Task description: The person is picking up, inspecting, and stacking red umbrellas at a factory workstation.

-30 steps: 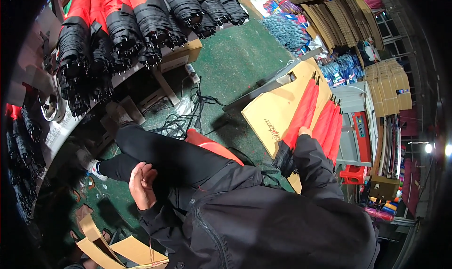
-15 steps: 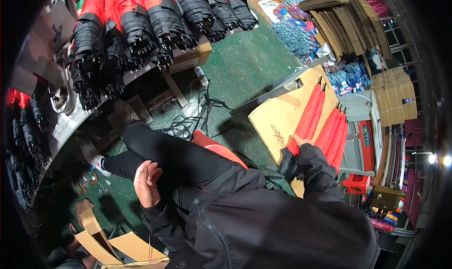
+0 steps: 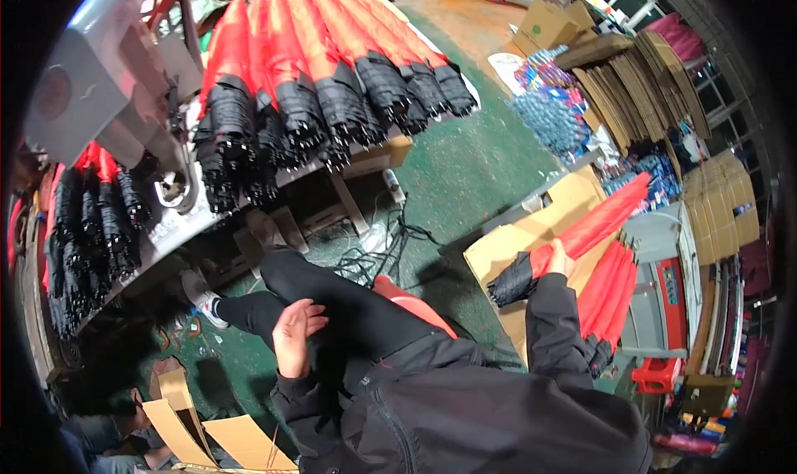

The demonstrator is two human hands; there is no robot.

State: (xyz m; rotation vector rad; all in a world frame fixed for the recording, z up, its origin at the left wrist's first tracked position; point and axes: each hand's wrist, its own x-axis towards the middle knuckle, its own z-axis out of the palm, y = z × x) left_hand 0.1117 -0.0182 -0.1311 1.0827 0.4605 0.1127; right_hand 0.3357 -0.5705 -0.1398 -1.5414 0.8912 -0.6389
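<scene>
My right hand (image 3: 560, 261) is closed round a folded red umbrella (image 3: 599, 219) near its black gathered end, which points left. The umbrella slants above a flat cardboard sheet (image 3: 498, 262). Just to the right, several more red umbrellas (image 3: 602, 295) lean side by side, apart from the held one. Over my thigh, my left hand (image 3: 297, 333) hangs empty with loosely bent fingers, some of them apart.
Many red-and-black umbrellas (image 3: 320, 84) lie across a table at the far left, near a grey machine (image 3: 87, 100). Cables (image 3: 390, 246) tangle on the green floor. An open carton (image 3: 241, 441) stands at lower left, a red stool (image 3: 656, 376) at right. Another person's arm (image 3: 124, 424) shows at lower left.
My right hand has lifted the umbrella away from the others, and it now lies at a flatter slant. My left hand stays empty over my thigh. The whole view has shifted.
</scene>
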